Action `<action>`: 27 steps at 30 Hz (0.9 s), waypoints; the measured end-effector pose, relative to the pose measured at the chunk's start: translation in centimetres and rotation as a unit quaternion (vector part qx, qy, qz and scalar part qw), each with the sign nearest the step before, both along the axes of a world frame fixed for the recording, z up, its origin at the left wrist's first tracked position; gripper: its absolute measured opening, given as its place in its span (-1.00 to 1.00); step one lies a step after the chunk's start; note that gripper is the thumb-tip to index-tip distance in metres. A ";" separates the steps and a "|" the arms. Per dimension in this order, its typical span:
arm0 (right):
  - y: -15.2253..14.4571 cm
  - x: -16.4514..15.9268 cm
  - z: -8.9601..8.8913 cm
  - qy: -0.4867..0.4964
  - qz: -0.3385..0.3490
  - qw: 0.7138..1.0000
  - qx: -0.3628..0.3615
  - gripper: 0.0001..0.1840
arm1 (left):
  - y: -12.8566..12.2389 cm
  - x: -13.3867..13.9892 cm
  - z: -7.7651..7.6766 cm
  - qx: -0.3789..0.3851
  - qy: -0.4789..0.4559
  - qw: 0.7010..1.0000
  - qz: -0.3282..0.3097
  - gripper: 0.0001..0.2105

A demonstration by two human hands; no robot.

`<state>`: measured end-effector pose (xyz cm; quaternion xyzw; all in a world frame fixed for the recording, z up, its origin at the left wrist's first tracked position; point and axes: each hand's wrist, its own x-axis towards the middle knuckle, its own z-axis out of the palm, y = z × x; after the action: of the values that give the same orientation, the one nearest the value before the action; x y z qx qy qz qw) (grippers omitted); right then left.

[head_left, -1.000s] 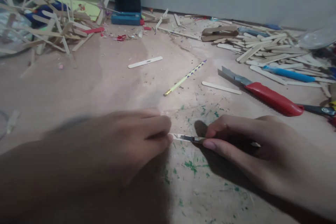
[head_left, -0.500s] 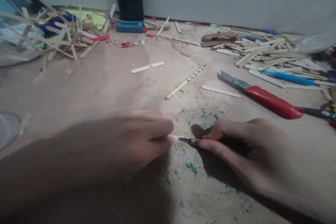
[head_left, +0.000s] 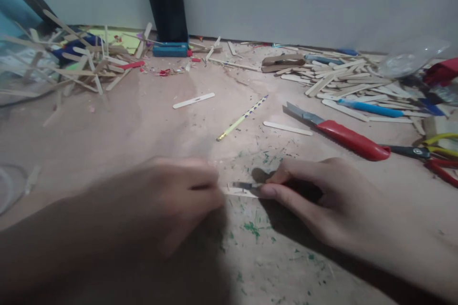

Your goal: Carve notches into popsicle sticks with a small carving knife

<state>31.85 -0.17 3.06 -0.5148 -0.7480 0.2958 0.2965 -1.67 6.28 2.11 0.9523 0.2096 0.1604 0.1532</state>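
My left hand point(head_left: 182, 195), somewhat blurred, is closed around the left end of a wooden craft stick point(head_left: 232, 191) held low over the table. My right hand point(head_left: 311, 195) pinches a small dark metal blade point(head_left: 243, 185) between thumb and fingertips. The blade's tip points left along the stick's far edge, and a short dark mark or slit shows on the stick beside it. The stick's right end runs under my right thumb. Beyond the hands lie a yellow spotted pencil point(head_left: 241, 119), a plain craft stick point(head_left: 287, 128) and another stick with a slot in its middle point(head_left: 193, 100).
A red-handled utility knife point(head_left: 352, 139) lies at the right, with scissors point(head_left: 417, 152) beside it. Piled craft sticks point(head_left: 343, 81) and a blue pen point(head_left: 370, 107) are behind. Jumbled sticks point(head_left: 86, 64) stand at the far left, near a dark post point(head_left: 166, 2). Green marks point(head_left: 252, 228) cover the near table.
The view has swung slightly right, so the tabletop things appear farther left. The blade now sits along the stick's far edge, rather than over its middle. Both hands keep their grips.
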 end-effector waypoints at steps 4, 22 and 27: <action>1.1 1.6 -0.9 -0.063 -0.026 0.988 0.142 -0.74 | 0.2 1.3 0.3 -0.002 -0.006 0.999 -0.039 -0.64; 5.2 6.5 -2.2 -0.207 -0.017 0.944 0.257 -0.54 | -0.2 1.6 1.5 -0.075 -0.020 0.993 0.091 -0.79; 4.8 6.3 -2.8 -0.218 -0.052 0.946 0.232 -0.57 | -0.6 1.4 0.6 -0.037 -0.001 0.996 0.084 -0.94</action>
<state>38.12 4.67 0.28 -0.5219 -0.8145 -0.0217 0.2526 -0.22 5.71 2.73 0.9248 0.2947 0.1657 0.1744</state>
